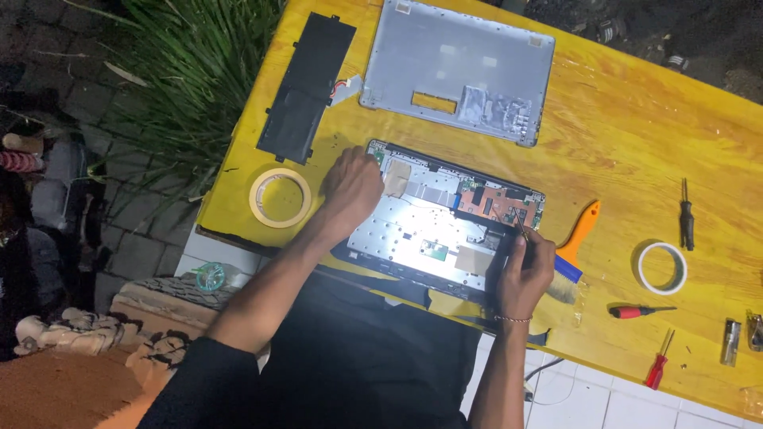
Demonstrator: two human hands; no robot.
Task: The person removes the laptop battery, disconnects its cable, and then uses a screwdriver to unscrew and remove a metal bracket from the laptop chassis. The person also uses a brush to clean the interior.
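Holding a thin tool [520, 225] pinched in its fingers, the right hand [524, 274] sits at the right end of the opened laptop [429, 230], the tool's tip slanting up and left onto the orange board [493, 202] just beyond the knuckles. Left hand [354, 191] lies flat, fingers loosely together, pressing the laptop's upper left corner, gripping nothing. The laptop runs long across the tabletop [636, 119], left to right, directly before the person, so the board falls on the right hand's side, well apart from the left.
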